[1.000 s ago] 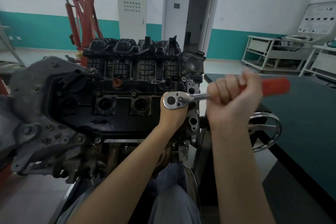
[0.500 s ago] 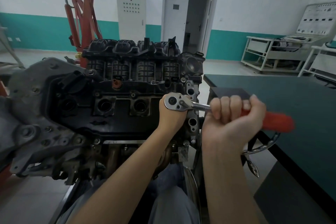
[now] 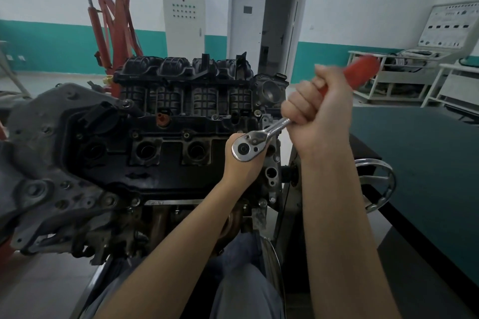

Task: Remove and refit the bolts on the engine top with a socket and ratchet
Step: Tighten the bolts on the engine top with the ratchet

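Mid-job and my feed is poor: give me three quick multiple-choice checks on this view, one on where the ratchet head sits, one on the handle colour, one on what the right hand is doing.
1. Where is the ratchet head?
A. at the engine top's right end
B. at its left end
C. on the green table

2. What colour is the handle?
A. blue
B. red
C. yellow

3. What is the right hand doing?
A. hanging open, off the tool
B. pressing flat on the table
C. gripping the handle in a fist

Answers: 1 A, the chrome head sits over the right end of the black cover, with the left hand just under it. 2 B, the red grip sticks out past the fist. 3 C, the fingers are curled round the handle.
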Available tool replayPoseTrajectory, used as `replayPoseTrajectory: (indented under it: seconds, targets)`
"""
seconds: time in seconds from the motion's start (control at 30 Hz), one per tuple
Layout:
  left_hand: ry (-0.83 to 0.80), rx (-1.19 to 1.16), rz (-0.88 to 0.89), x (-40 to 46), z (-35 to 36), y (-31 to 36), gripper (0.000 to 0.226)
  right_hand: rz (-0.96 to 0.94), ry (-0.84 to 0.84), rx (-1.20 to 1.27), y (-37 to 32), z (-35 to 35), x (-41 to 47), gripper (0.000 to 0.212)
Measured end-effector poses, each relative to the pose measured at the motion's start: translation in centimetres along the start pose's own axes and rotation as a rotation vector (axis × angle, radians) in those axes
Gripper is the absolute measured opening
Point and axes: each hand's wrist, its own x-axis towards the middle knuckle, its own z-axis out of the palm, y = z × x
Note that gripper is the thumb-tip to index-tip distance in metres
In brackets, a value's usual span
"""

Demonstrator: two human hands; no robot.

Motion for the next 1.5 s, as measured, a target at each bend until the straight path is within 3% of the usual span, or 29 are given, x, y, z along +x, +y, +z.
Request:
replayPoseTrajectory:
  seconds: [0.13, 0.23, 0.37, 0.6, 0.67, 0.8, 0.93, 1.07, 1.3, 1.5]
  targets:
    - [-0.031, -0.028, 0.002, 0.2, -0.2, 0.2, 0.055, -0.249, 0.181, 0.267, 2.0, -2.6, -4.0, 0.039]
    - [-0.025, 0.051, 0.025, 0.1, 0.1, 0.1, 0.065, -0.305, 0.246, 0.351, 2.8, -3.6, -5.4, 0.042]
    - [-0.078, 0.039, 0.036, 0.4, 0.0, 0.4, 0.055, -0.241, 0.152, 0.267, 1.7, -3.0, -3.9, 0.04]
    - [-0.048, 0.058, 0.051, -0.1, 0.0, 0.5, 0.049, 0.109, -0.088, -0.091, -0.6, 0.5, 1.1, 0.043]
    - [-0.05, 0.04, 0.028, -0.1, -0.1, 0.3, 0.05, 0.087, -0.075, -0.069, -0.5, 0.6, 0.9, 0.042]
    - [-0.016, -0.052, -0.033, 0.0, 0.0, 0.2, 0.043, -0.155, 0.097, 0.153, 0.8, -1.4, -2.4, 0.041]
    - [0.005, 0.041, 0.007, 0.0, 0.3, 0.4, 0.044, -0.315, 0.212, 0.336, 2.7, -3.5, -5.7, 0.042]
    - [-0.036, 0.039, 0.022, 0.3, 0.2, 0.3, 0.047, -0.272, 0.151, 0.257, 1.8, -3.1, -4.4, 0.04]
    - [-0.038, 0.009, 0.024, 0.0, 0.1, -0.1, 0.05, 0.05, -0.07, -0.071, -0.5, 0.4, 0.6, 0.041]
    - [-0.033, 0.011, 0.011, 0.1, 0.0, 0.2, 0.049, -0.185, 0.126, 0.183, 1.0, -1.9, -2.8, 0.04]
